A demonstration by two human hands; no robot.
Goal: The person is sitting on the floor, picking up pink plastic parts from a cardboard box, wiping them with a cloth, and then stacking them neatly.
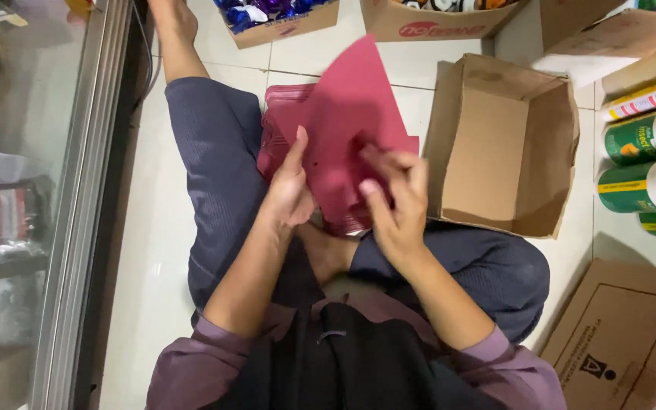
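Fingers (295, 156) of the left hand (290, 186) lie pressed together, flat against a red paper sheet (347, 114). The sheet is held above the lap, long axis upright, tip pointing away. Right hand (398, 201) pinches its lower edge. Open cardboard box (495, 144) just beside.

I see mauve sleeves (214, 334) pushed up the forearms, a black front panel (343, 357) (vest or apron, unclear), dark blue-grey trousers (214, 167), bare feet (172, 19).
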